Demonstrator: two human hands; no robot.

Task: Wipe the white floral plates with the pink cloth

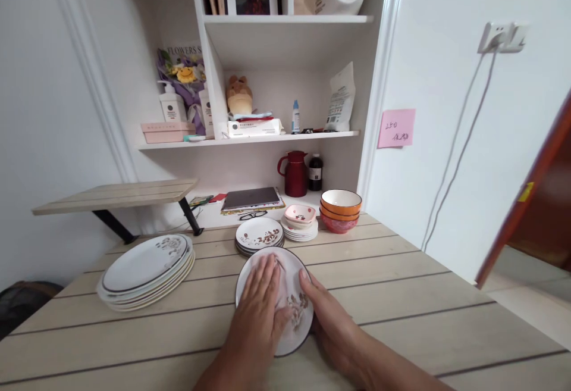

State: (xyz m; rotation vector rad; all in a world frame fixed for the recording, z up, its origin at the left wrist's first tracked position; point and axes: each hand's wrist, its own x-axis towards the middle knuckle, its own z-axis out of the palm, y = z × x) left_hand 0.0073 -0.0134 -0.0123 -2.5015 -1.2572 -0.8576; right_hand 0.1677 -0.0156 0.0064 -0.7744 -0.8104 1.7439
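Note:
A round white plate (298, 334) with a dark rim and brown flower print is held tilted over the table in front of me. My right hand (330, 313) grips its right edge, thumb on the face and fingers behind it. Across the plate's face lies my left hand (259, 296), fingers stretched out flat. A pale, creased wipe or cloth (281, 269) seems to be under that palm; most of it is hidden. Just beyond is a short stack of similar plates (256, 233).
Larger oval plates (145, 266) are stacked at left, near a small raised shelf (120, 193). Small dishes (300, 215) and orange and red bowls (340, 209) stand at the back. Behind them are glasses (253, 215), a laptop (250, 199), a red jug (295, 174) and a dark bottle (315, 172).

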